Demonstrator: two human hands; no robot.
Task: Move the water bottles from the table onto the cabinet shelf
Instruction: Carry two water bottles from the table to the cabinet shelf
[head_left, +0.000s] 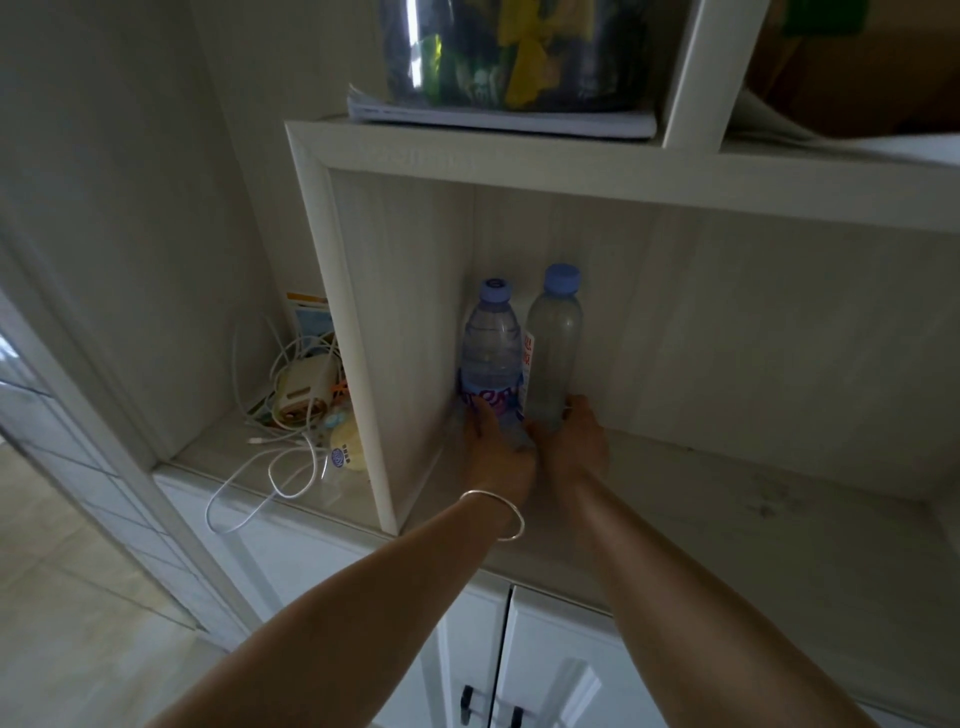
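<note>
Head view: left hand (496, 452) grips labelled bottle (491, 348), right hand (576, 441) grips plain bottle (553, 348), upright in the cabinet shelf's (727, 499) back-left corner.

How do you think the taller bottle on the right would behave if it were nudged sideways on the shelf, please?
The taller bottle looks slim and high, so it probably tips rather than slides. It seems full, likely heavy for its size. The labelled bottle beside it and the right hand at its base should steady it.

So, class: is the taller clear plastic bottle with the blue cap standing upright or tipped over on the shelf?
Upright. The taller clear plastic bottle has its blue cap at the top, its base on the white cabinet shelf.
</note>
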